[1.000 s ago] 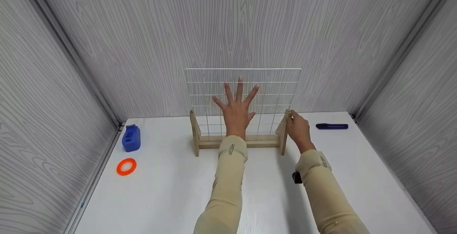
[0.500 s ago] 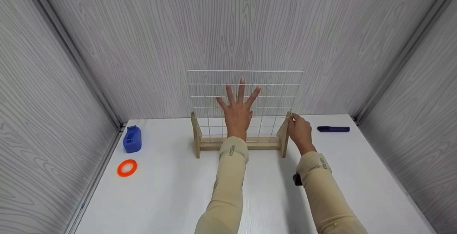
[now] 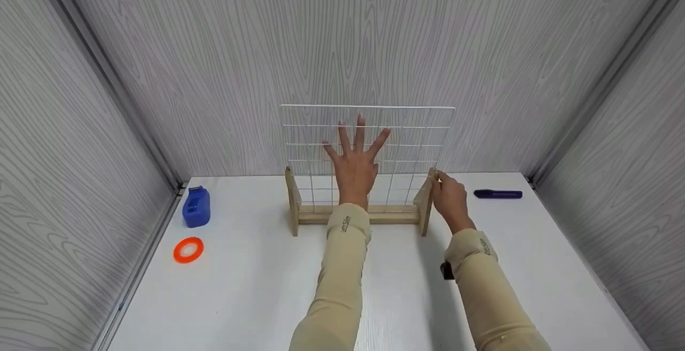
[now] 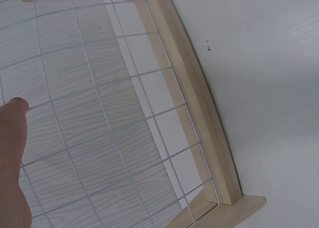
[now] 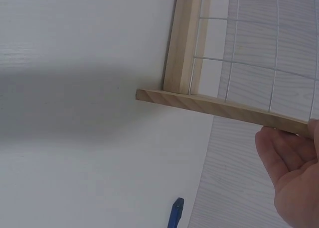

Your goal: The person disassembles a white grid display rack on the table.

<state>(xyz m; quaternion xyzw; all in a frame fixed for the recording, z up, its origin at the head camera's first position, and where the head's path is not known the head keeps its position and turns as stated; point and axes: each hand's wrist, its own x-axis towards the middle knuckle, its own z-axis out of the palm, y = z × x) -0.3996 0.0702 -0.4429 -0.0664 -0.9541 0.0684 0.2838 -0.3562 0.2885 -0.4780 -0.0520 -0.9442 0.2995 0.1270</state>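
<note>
The left hand (image 3: pixel 354 175) lies spread against the grid (image 3: pixel 412 107) — fingers fanned wide — while the right hand (image 3: pixel 450 197) pinches the stand (image 3: pixel 395 218) atop its right end. The grid rises from the stand, towards the back of the white surface (image 3: pixel 241 303). Rightward lies a dark tool (image 3: pixel 497 194); leftward, a blue dispenser (image 3: pixel 196 209) and an orange ring (image 3: pixel 179 250).

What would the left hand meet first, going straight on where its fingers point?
Probably the grid: its top bar lies just ahead of the left hand in the head view. Depth is unclear, so it could pass the bar and meet the back wall instead.
</note>
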